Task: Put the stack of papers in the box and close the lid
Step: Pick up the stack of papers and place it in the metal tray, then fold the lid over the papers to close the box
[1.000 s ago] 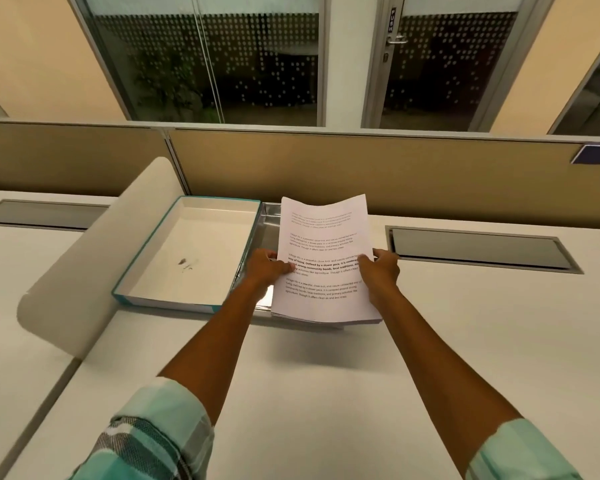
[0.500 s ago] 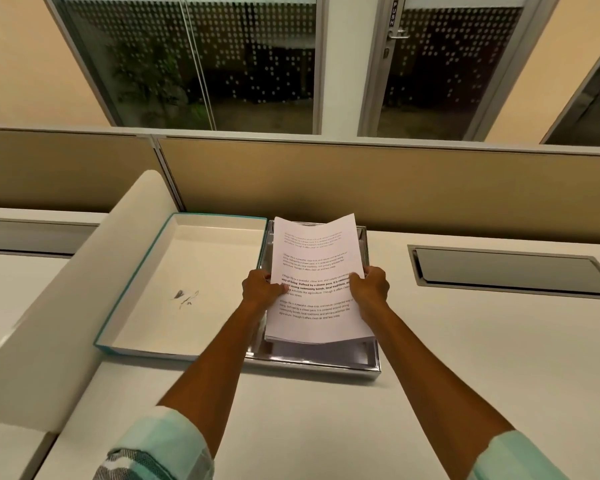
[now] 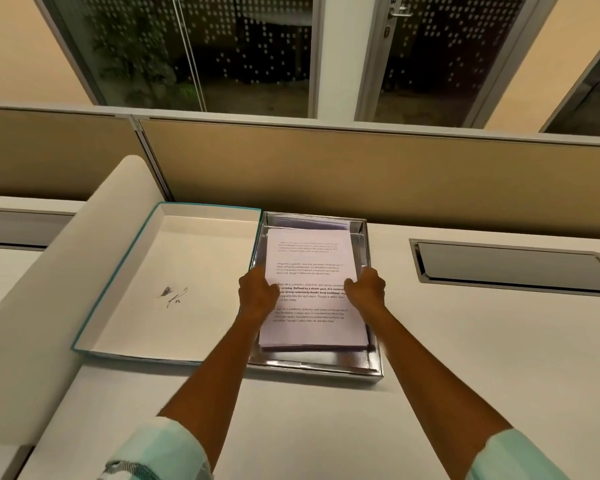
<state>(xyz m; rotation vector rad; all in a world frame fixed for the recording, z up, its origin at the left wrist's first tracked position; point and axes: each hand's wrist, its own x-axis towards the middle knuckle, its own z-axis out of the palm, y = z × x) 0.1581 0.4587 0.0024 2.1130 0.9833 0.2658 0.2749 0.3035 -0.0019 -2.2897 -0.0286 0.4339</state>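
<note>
**Papers going into the box, lid yet to close**

The stack of papers (image 3: 309, 289) lies inside the silver box (image 3: 374, 368), its printed top sheet facing up and its edges running roughly parallel to the box walls. Its near edge sits just short of the near wall, and a strip of shiny floor shows on the right and at the far end, where the wall mirrors the sheets. Whether the stack rests fully on the bottom or is held a little above it, I cannot tell.

The left hand (image 3: 257, 292) grips the stack's left edge, thumb on top of the page and fingers tucked under or beside it (they are hidden). The right hand (image 3: 366, 289) clasps the right edge in the same way. Both are closed on the paper at about mid-length.

Left of the box, touching it along its left wall, the teal-edged lid (image 3: 136, 271) lies open and flat on the white desk (image 3: 465, 375), its pale inside facing up with a small dark mark on it. It seems hinged along that shared edge, though the join is not clear.

The step in hand looks like the end of placing. Next, I judge, both hands must let go and slide clear without dragging sheets, then one reaches left for the lid's far-left edge and swings it over the box.
</note>
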